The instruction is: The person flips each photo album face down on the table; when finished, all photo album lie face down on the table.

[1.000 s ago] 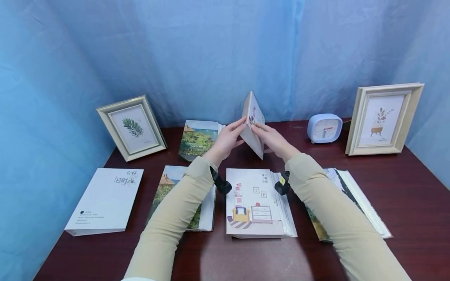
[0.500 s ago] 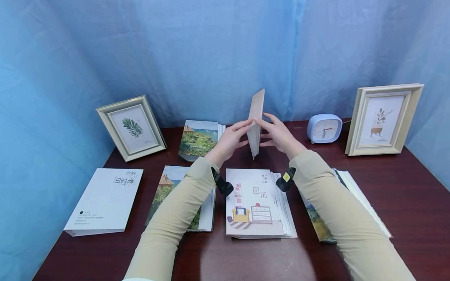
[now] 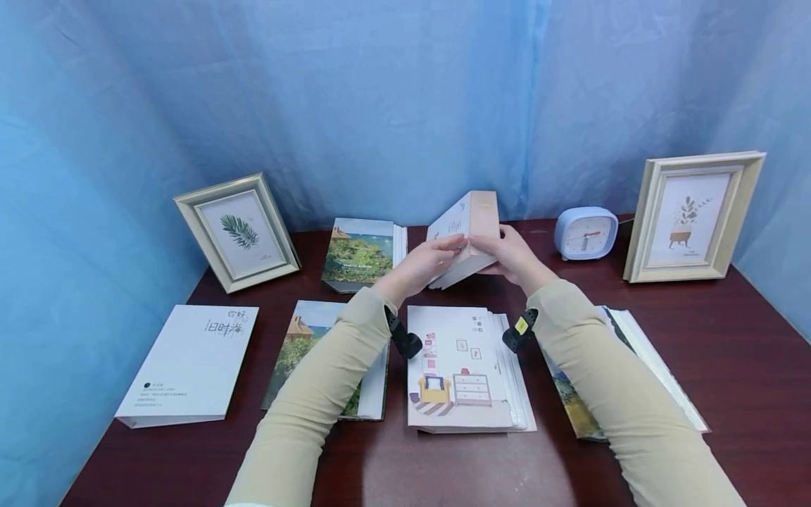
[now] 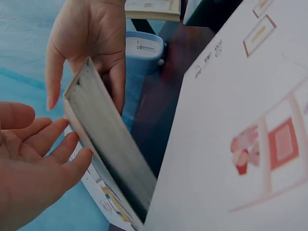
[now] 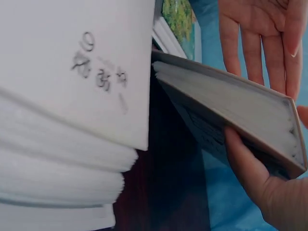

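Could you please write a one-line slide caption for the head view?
Both hands, left hand and right hand, hold a small album tilted above the dark table.
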Available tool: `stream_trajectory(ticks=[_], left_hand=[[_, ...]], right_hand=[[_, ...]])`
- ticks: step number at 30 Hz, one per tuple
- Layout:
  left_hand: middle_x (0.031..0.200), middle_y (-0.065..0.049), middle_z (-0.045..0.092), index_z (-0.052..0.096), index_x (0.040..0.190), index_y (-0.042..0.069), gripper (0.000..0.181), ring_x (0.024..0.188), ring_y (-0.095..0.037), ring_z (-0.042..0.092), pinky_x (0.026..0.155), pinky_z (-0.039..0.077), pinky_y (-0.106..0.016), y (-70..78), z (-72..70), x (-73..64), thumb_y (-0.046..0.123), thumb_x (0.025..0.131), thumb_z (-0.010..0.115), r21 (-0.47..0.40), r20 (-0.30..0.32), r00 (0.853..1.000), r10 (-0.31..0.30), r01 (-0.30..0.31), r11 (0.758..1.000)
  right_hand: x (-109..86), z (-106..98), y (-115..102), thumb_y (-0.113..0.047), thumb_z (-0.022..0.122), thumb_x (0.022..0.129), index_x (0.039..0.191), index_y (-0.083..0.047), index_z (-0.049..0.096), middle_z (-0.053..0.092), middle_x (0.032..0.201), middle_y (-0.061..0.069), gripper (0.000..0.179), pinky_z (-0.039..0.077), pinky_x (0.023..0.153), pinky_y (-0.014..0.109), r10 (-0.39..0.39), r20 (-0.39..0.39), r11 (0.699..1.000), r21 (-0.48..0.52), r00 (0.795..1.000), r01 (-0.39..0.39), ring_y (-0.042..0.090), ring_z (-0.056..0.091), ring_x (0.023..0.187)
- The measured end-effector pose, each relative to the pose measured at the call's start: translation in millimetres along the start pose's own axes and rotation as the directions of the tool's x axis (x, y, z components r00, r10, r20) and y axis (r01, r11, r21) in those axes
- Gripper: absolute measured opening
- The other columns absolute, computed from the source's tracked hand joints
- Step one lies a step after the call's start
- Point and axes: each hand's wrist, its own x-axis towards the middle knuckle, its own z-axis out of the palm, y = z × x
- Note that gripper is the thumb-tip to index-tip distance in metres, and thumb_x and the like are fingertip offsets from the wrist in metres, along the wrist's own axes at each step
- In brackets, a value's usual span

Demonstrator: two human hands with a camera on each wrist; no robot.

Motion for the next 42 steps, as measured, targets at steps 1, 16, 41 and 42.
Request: stream_trajectory(ticks=[1, 16, 41, 42], left_hand=[[0.153, -0.002, 0.033, 0.028, 0.15, 0.011, 0.047, 0.142, -0.014, 0.027, 0.116, 0.024, -0.031, -1.0, 0.2, -0.1, 0.009, 0.103, 0.032, -0.005, 0.005, 1.0, -0.012, 0.012, 1.0], [0.157, -0.005, 0.023, 0.031, 0.149, 0.011, 0.046, 0.145, -0.021, 0.019, 0.116, 0.023, -0.039, -16.1, -14.2, -1.3, 0.019, 0.103, 0.037, 0.101, -0.066, 0.985, -0.162, 0.168, 0.981], [0.152, -0.02, 0.029, 0.024, 0.15, 0.006, 0.052, 0.139, -0.031, 0.032, 0.111, 0.034, -0.039, -31.6, -26.7, 3.7, 0.022, 0.103, 0.039, -0.215, -0.124, 0.958, -0.258, 0.228, 0.95], [0.152, -0.019, 0.029, 0.024, 0.15, 0.007, 0.051, 0.139, -0.031, 0.032, 0.111, 0.034, -0.04, -31.8, -27.0, 3.6, 0.022, 0.103, 0.038, -0.224, -0.117, 0.959, -0.258, 0.228, 0.948]], right_hand=[[-0.2, -0.3, 2.0, -0.023, 0.057, 0.094, 0.149, -0.003, 0.015, 0.035, 0.142, 0.023, 0.072, 0.045, 0.096, 0.053, 0.009, -0.012, 1.0, -0.005, 1.0, -0.009, 0.039, 0.046, 0.125], [2.1, -9.1, 17.0, -0.015, 0.053, 0.093, 0.147, 0.004, 0.014, 0.033, 0.141, 0.027, 0.07, 0.043, 0.1, 0.05, 0.075, -0.095, 0.995, -0.058, 0.993, -0.081, 0.036, 0.046, 0.12], [6.1, -44.1, 23.3, -0.02, 0.061, 0.089, 0.144, 0.011, 0.022, 0.041, 0.132, 0.021, 0.074, 0.04, 0.099, 0.039, 0.242, -0.132, 0.893, -0.357, 0.961, -0.274, 0.026, 0.043, 0.11], [6.0, -44.7, 22.7, -0.02, 0.061, 0.089, 0.143, 0.012, 0.024, 0.043, 0.127, 0.02, 0.073, 0.041, 0.097, 0.038, 0.242, -0.131, 0.886, -0.375, 0.961, -0.274, 0.026, 0.044, 0.107]])
